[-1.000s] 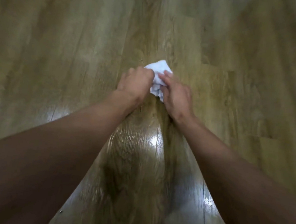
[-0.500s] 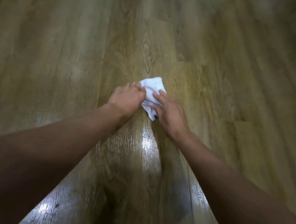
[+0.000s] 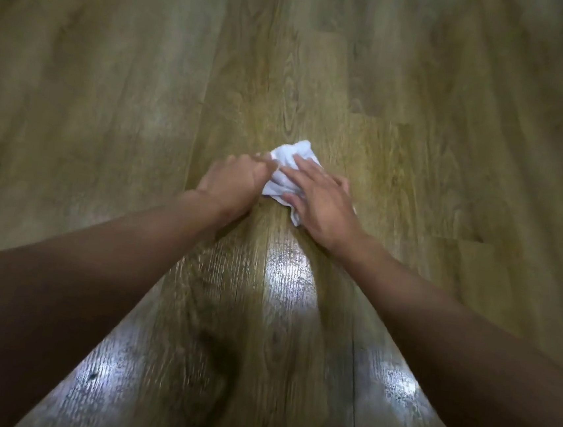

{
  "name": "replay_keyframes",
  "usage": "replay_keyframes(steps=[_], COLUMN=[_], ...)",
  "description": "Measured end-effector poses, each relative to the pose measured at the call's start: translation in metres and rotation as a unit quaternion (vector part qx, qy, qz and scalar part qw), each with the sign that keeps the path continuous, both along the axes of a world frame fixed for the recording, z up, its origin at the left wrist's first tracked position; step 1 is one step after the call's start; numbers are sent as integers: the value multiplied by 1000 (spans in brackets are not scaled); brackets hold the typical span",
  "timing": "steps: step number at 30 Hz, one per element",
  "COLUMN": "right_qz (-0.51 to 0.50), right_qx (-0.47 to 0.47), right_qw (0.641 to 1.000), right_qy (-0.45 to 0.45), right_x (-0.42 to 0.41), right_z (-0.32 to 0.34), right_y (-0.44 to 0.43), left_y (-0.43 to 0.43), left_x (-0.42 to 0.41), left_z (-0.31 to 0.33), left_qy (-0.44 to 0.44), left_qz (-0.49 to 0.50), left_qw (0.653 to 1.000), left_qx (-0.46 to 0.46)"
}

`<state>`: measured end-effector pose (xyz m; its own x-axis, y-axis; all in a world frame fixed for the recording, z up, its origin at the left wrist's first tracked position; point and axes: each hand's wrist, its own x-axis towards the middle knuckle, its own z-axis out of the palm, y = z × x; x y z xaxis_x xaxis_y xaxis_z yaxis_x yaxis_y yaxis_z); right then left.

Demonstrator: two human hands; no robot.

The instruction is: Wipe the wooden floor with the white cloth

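White cloth [image 3: 290,166] lies crumpled on the wooden floor [image 3: 112,93], mid-plank, straight ahead of the person. Left hand [image 3: 238,181] sits on the cloth's left side, knuckles up, fingers curled and gripping that edge. Right hand [image 3: 322,203] lies on top of the cloth's right and near part, fingers straight and spread, pressing flat, holding nothing. Both forearms reach in from the near side of the cloth. Bright glare patches [image 3: 288,276] on the planks nearer than the cloth.

crumpled white cloth [image 3: 288,159] on wooden floor [image 3: 112,93], left hand [image 3: 233,183] curled at its edge, right hand [image 3: 322,203] flat on top
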<state>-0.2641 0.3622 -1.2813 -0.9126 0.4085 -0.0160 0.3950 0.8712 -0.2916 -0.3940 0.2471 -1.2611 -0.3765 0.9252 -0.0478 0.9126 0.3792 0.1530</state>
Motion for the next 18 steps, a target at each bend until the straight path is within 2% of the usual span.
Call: replay_keyframes(steps=[3,8,11,15,16,18], right_qz=[19,-35,-24,36,17,-53], right_qx=[-8,-20,-44,-56,-53,-45], right_qw=[1000,998,998,995,996,995], right_qy=[2,38,40,70,71,67], right_x=[15,-40,-37,37,45,38], right_z=[-1,-3,-7,-5,-5,-10], right_y=[27,25,19,50,64,85], left_y=[1,37,35,22,28,50], left_x=[12,-27,-22,37,43,43], left_z=[-5,1,0,-2,-3,0], left_qy=[-16,10,44,33,34,43], left_qz=[-16,46,67,-44,-62,-33], left_qw=[999,997,995,997,996,997], left_qx=[23,-63,-53,-56,-56,-56])
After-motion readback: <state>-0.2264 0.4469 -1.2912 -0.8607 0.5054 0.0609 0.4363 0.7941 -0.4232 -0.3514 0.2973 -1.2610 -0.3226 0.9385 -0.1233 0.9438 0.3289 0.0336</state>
